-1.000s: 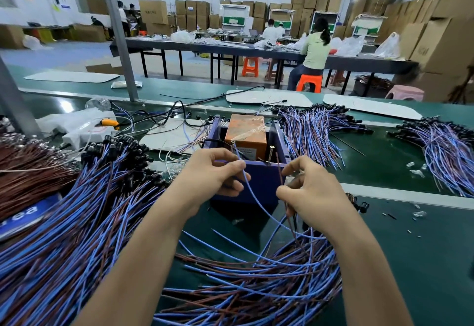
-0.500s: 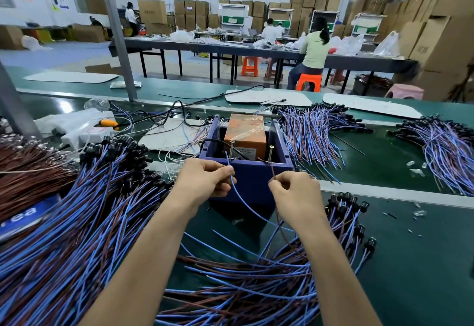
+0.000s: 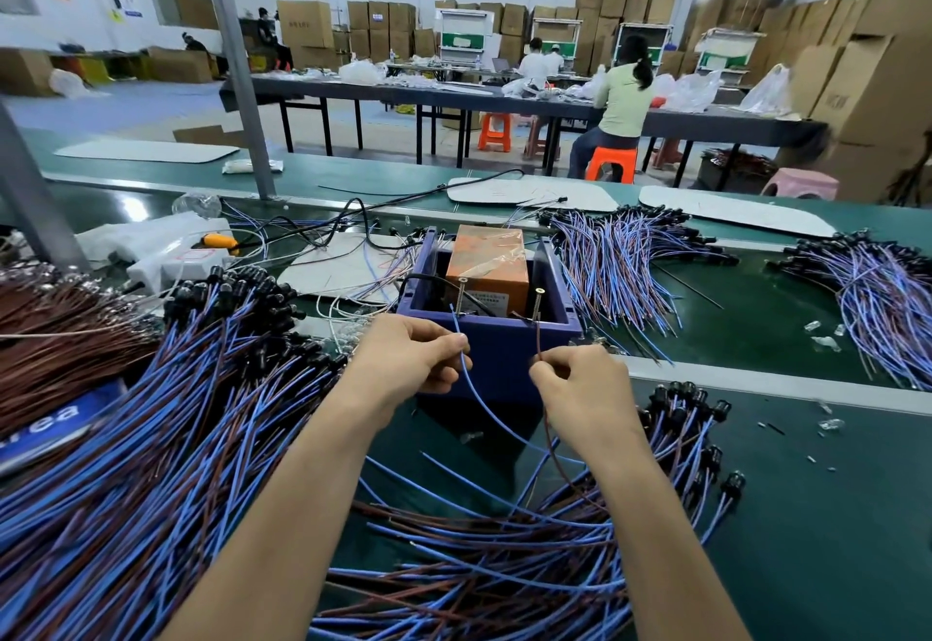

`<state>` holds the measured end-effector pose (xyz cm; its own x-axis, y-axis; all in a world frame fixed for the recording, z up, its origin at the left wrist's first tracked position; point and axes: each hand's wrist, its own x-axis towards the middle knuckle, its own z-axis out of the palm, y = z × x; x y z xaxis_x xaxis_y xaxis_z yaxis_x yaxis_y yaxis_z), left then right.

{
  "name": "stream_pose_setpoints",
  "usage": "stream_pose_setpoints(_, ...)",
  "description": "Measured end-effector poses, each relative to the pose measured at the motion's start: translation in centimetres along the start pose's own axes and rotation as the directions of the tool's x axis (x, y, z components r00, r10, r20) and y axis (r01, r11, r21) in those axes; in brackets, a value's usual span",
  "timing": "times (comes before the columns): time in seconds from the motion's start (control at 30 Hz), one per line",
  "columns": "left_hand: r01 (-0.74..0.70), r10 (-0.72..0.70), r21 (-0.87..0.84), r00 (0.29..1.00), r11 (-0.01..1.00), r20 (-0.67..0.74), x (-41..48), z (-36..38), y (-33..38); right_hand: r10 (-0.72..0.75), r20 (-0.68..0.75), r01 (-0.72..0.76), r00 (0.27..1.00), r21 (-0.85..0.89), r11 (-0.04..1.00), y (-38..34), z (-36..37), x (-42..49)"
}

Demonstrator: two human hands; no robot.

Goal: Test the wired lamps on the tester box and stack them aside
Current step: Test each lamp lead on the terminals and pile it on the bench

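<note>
The purple tester box (image 3: pixel 497 348) stands at the middle of the green bench, with an orange block (image 3: pixel 488 265) inside and two upright screw posts (image 3: pixel 461 295) at its near wall. My left hand (image 3: pixel 411 355) pinches a blue lamp wire (image 3: pixel 484 406) whose tip rises toward the left post. My right hand (image 3: pixel 580 386) pinches the brown wire (image 3: pixel 538 338) of the same lamp, its tip near the right post. Both wires trail down into the heap of wired lamps (image 3: pixel 504 549) under my forearms.
A large pile of blue and brown wired lamps (image 3: pixel 166 439) fills the left. Two more bundles lie behind the box on the right (image 3: pixel 620 262) and at the far right (image 3: pixel 877 297). A white power strip (image 3: pixel 171 262) sits back left. A person sits at a far table.
Both hands have moved slightly nearer to me and apart. The blue and brown wire tips now point up at the two screw posts on the box's near wall.
</note>
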<state>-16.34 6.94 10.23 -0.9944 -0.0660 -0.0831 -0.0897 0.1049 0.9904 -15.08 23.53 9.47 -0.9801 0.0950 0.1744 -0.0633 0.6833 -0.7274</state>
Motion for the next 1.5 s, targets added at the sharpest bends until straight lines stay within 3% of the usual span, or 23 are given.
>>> stream_pose_setpoints(1.0,-0.044,0.044,-0.007,0.999,0.999,-0.01,0.09,0.68,-0.37,0.008,0.023,-0.01,1.0,0.057,0.998,0.1,0.38,0.13)
stream_pose_setpoints(1.23,-0.058,0.057,0.062,0.998,0.996,0.025,0.14,0.71,-0.47,0.016,0.022,-0.017,1.0,0.03,0.999,0.03,0.32,0.11)
stream_pose_setpoints(1.5,-0.067,0.077,0.082,0.989,0.994,-0.123,0.47,0.77,-0.48,0.05,0.046,-0.055,0.998,0.117,0.992,0.21,0.13,0.05)
